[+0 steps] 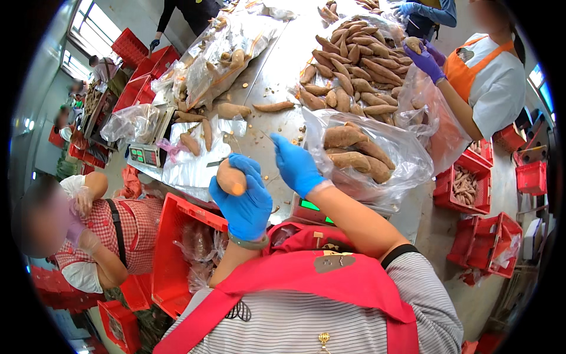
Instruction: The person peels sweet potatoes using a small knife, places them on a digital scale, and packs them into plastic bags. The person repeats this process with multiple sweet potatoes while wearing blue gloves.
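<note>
In the head view, my left hand [245, 199], in a blue glove, grips a sweet potato [230, 175]. Bare orange flesh shows at its cut end, which faces me. My right hand [297, 166], also gloved in blue, is closed to the right of it. A thin pointed blade [265, 134] sticks out past its fingers; the rest is hidden by the hand. Beside my right forearm, an open clear plastic bag [409, 152] holds several large sweet potatoes [345, 136] over a scale [309, 211] with a green display.
A big pile of sweet potatoes [362, 66] covers the far right of the metal table [265, 84]. A second scale [145, 155] and plastic bags [190, 170] lie left. A red crate [170, 248] stands by my left side. Co-workers flank both sides; one purple-gloved hand [426, 62] holds a tuber.
</note>
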A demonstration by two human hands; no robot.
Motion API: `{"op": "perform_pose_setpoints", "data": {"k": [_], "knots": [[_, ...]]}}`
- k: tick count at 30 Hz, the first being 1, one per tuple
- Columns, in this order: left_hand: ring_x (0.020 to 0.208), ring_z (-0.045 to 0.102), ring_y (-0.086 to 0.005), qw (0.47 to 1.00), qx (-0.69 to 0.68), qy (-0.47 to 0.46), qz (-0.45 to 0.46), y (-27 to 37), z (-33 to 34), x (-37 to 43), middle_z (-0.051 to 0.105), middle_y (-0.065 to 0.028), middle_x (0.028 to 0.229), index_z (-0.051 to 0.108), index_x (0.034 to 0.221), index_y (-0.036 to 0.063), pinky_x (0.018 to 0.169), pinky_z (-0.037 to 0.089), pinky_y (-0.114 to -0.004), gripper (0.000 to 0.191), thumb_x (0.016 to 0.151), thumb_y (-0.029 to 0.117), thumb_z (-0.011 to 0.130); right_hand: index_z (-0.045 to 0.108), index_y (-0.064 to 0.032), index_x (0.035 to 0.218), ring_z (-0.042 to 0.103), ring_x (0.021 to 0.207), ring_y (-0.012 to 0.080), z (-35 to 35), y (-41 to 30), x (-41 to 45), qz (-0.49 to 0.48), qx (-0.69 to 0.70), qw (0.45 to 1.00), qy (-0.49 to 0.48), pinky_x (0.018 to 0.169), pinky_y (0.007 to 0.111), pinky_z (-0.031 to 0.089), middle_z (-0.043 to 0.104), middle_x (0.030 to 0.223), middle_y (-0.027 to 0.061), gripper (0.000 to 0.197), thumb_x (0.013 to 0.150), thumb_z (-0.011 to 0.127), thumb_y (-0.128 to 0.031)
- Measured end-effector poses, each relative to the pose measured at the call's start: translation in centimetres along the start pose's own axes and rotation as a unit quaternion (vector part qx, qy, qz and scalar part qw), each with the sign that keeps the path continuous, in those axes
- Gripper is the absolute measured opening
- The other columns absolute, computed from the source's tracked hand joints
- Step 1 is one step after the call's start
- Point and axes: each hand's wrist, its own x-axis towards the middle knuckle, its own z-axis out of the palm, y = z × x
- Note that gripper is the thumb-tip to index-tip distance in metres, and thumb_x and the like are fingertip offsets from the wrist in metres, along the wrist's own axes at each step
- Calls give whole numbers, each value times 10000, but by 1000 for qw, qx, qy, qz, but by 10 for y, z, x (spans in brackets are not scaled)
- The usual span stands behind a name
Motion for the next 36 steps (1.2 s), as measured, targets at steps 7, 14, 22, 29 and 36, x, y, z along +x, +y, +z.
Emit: {"op": "perform_pose_setpoints", "data": {"k": [7,14,22,29,36], "knots": [[1170,436,-214,968,222,27,112,25,7,3,481,-77,1198,425,1197,77,1013,345,-420,477,772,231,576,579,-25,1088,502,635,77,-43,-39,-6,129,346,925,-86,610,221,427,541,674,17,245,906,464,-142],[1247,332,-315,785,614,0,77,22,-10,2,358,-155,1326,366,1267,72,1045,248,-472,633,740,303,631,568,4,1090,523,845,84,-62,-36,-23,163,375,903,-131,740,230,441,593,934,42,371,840,616,-266],[1251,334,-278,766,640,58,12,14,-14,13,321,-132,1357,246,1344,29,1043,274,-406,831,728,375,684,559,12,1068,521,891,98,-94,-32,-45,211,423,880,-35,760,236,446,584,961,50,369,777,666,-188],[1258,330,-243,556,823,101,54,9,0,23,351,-108,1344,249,1371,46,1021,278,-399,702,780,186,600,509,39,1102,545,965,182,-202,10,-87,108,392,904,135,844,283,433,564,1064,119,463,875,490,-365],[1252,329,-264,392,917,64,35,-16,-21,66,349,-151,1327,194,1402,122,1024,255,-420,825,742,195,683,606,-17,973,313,458,10,-262,-9,-107,207,231,916,256,442,168,229,555,644,-1,363,879,474,-342]]}}
